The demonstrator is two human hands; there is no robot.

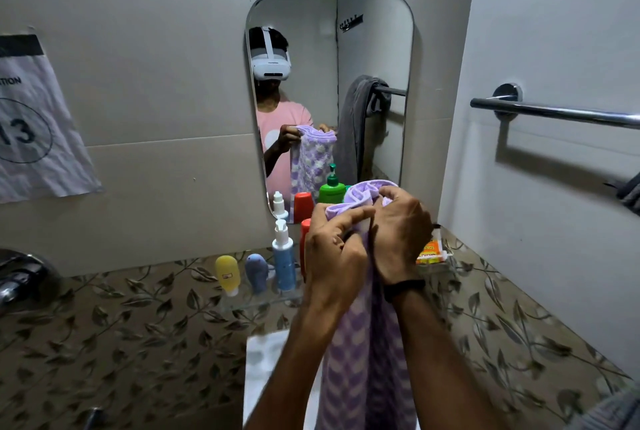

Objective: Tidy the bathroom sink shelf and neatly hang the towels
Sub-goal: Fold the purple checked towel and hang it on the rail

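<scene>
Head camera view, looking down at a bathroom wall above a white sink (263, 377). Both hands are raised in front of the mirror (329, 48) and hold a purple checked towel (360, 370), which hangs straight down between the forearms, over the sink. The left hand (332, 253) has its fingers curled and pinches the bunched top edge of the towel. The right hand (398, 232), with a black band (403, 287) on the wrist, is just beside it, fingers closed around the same bunched edge. Behind the hands a clear shelf (256, 303) is fixed to the leaf-patterned tiles. On it, from left to right, stand a yellow squeeze bottle (227, 273), a grey-blue squeeze bottle (257, 272), a blue and white pump bottle (284, 261) and a red bottle (304, 242), partly hidden by the left hand. An orange box (431, 253) lies at the shelf's right end. A chrome towel rail (554, 112) is mounted on the right wall, with a grey towel (632, 194) at the frame edge below it. A paper sign (34, 118) hangs on the left wall.
</scene>
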